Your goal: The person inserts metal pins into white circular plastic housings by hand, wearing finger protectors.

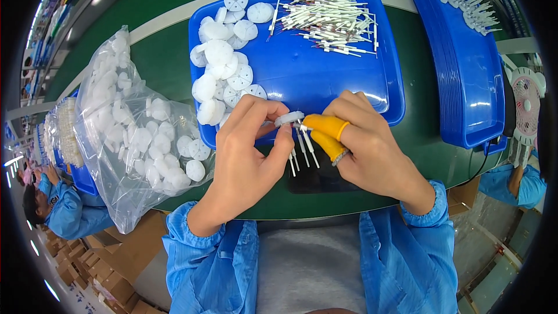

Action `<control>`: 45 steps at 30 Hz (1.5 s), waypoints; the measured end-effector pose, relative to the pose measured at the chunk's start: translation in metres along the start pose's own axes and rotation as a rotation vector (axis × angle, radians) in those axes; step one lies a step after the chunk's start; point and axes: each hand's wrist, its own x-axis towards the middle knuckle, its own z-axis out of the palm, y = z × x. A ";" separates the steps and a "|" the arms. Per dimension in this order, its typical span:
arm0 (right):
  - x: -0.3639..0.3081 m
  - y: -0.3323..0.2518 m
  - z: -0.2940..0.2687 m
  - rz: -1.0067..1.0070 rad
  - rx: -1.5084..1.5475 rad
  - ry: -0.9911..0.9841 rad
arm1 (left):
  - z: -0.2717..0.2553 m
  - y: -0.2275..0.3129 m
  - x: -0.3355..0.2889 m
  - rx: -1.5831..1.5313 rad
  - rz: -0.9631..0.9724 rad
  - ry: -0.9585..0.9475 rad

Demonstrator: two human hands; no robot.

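Observation:
Between the thumb and fingers of my left hand (247,154) is a round white plastic disc (289,118), held at the near edge of the tray. Several thin white rods (306,144) hang down below the disc. My right hand (372,142) is closed at the disc's right edge, pinching the top of one thin rod; its fingertips partly hide that end. Yellow finger covers (327,131) sit on its thumb and index finger. Beyond my hands, a blue tray (325,81) bears a pile of loose slotted white discs (220,52) on its left and a heap of loose thin white rods (328,17) at its far right.
To the left lies a clear plastic bag (125,180) full of white discs. Stacked blue trays (456,81) stand at the right, with discs carrying rods (468,3) in the top one. Beside them is a fan (526,104). Co-workers sit at both sides.

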 end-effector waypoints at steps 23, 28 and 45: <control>-0.003 0.001 0.019 -0.104 0.010 0.165 | 0.000 0.004 -0.006 0.214 0.135 0.028; -0.004 0.002 0.023 -0.100 0.031 0.188 | 0.001 0.007 -0.010 0.256 0.151 0.009; 0.001 -0.016 0.004 -0.094 -0.033 0.336 | -0.004 0.001 -0.008 -0.238 0.085 0.027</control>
